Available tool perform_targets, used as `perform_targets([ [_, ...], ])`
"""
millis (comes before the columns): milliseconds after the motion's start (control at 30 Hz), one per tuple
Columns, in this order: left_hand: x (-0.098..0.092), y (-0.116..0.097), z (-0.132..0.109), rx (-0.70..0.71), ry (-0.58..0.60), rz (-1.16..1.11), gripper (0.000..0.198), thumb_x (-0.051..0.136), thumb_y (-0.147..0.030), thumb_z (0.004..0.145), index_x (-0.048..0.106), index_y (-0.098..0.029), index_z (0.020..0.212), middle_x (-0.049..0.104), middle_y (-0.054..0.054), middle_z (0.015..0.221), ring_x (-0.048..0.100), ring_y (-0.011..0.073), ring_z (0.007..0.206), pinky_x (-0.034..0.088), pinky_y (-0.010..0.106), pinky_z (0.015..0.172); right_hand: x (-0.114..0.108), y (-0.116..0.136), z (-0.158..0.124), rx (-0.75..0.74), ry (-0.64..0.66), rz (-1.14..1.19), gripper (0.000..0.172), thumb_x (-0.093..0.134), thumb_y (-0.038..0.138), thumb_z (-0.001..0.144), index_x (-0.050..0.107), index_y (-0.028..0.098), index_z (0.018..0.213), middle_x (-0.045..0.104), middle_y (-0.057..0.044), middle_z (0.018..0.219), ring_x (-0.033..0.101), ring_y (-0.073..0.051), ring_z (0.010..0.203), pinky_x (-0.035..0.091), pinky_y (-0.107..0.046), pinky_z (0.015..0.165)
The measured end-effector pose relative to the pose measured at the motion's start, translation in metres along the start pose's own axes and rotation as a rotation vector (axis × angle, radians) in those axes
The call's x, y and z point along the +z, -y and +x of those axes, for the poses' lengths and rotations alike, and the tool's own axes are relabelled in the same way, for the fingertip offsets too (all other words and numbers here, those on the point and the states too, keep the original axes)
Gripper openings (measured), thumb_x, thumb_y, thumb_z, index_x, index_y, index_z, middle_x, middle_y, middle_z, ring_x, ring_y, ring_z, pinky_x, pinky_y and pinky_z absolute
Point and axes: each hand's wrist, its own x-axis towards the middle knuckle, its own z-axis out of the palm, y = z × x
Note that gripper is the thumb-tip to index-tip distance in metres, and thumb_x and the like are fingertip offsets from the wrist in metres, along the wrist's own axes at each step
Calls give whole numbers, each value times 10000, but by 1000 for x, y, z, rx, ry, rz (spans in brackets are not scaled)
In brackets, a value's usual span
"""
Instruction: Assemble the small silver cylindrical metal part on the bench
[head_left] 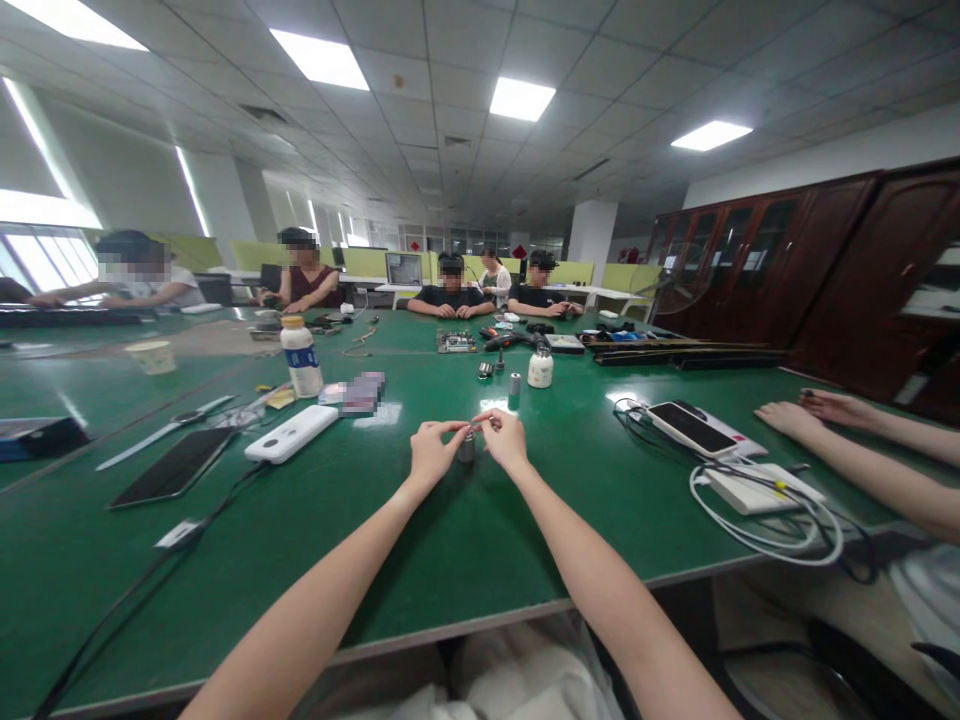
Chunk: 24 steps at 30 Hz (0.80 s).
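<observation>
My left hand and my right hand meet over the green table. Both are closed, thumbs and fingertips pinched together at the top of a small grey metal cylinder that stands upright. Something thin and tiny seems to be between the fingertips, too small to name. Just beyond my right hand a second metal cylinder stands upright. Farther back lie a small shiny metal part and a narrow upright metal piece, beside a white jar.
To the left are a white power strip, a dark tablet and a bottle. On the right lie a phone, a white box with cables, and another person's hands. A power drill lies farther back.
</observation>
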Motion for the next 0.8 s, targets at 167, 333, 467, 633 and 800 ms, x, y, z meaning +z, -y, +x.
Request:
perform_targets([
  [167,1,2,0,-12,45,-7,247,608,-394,868,784,-259,976,784,36,1001,656,259,1011,478,397,938,0,1,-2,-34,53,-23,208,537,198,841,726,248,913,747,33,830,578,-82,402,448,-181,400],
  [333,1,4,-2,-49,66,-15,291,601,-389,858,757,-248,1059,774,35,1033,659,253,1053,488,385,962,1,4,-3,-64,38,-68,159,607,259,829,711,260,949,760,32,857,586,-92,417,474,-207,464],
  [467,3,7,-5,-68,139,-23,357,671,-351,787,734,-232,1117,770,39,1057,688,249,1024,518,349,929,4,5,-5,-104,74,-74,193,651,262,806,701,285,991,767,41,894,594,-94,443,497,-219,515],
  [633,3,7,-5,-78,223,-30,362,697,-359,758,741,-238,1096,777,34,1046,704,252,1018,525,329,915,11,0,-1,-123,62,19,173,663,243,783,702,248,952,765,20,897,533,-79,398,478,-214,451],
  [800,2,6,-5,-132,228,-14,369,702,-396,761,739,-270,1105,773,26,1071,683,267,1083,495,359,972,5,-16,14,-8,-9,94,161,638,302,821,674,193,934,759,-46,968,575,-84,433,492,-202,406],
])
